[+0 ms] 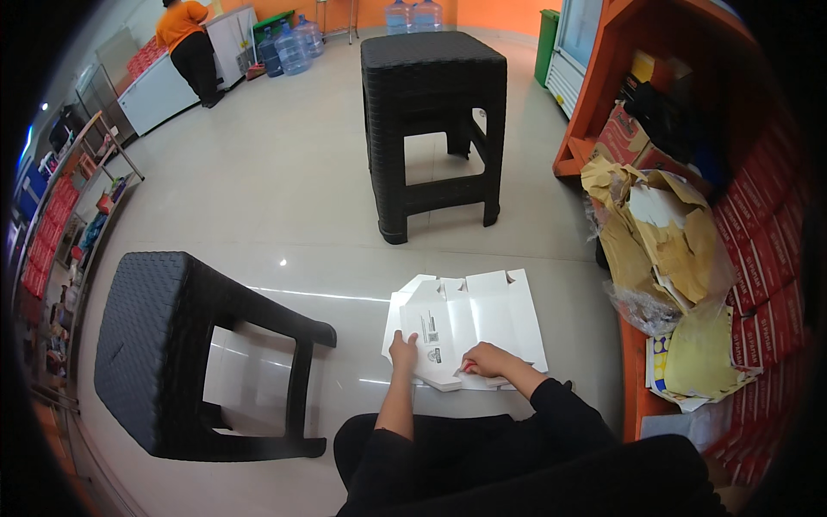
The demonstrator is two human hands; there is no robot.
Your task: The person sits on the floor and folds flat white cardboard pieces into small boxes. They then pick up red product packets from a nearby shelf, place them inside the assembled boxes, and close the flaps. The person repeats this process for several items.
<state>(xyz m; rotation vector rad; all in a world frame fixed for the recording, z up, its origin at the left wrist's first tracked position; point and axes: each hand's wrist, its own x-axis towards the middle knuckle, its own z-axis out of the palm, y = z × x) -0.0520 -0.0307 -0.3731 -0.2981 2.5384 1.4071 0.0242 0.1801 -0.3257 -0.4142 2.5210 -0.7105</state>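
Observation:
A stack of flat white cardboard box blanks (495, 314) lies low in front of me, with cut notches along the far edge and small dark printing on the left part. My left hand (403, 351) grips the left edge of the top blank, thumb on its upper face. At the near edge, the fingers of my right hand (485, 360) are curled in a pinch on a fold of the same blank. A small bit of red shows at those fingertips; what it is I cannot make out. The undersides of both hands are hidden.
A black plastic stool (435, 56) stands upright beyond the cardboard; another stool (142, 353) lies tipped at left. On the right are an orange shelf (636, 379), crumpled brown paper (663, 233) and stacked red boxes (767, 258). A person (185, 43) stands by a white chest freezer (159, 95).

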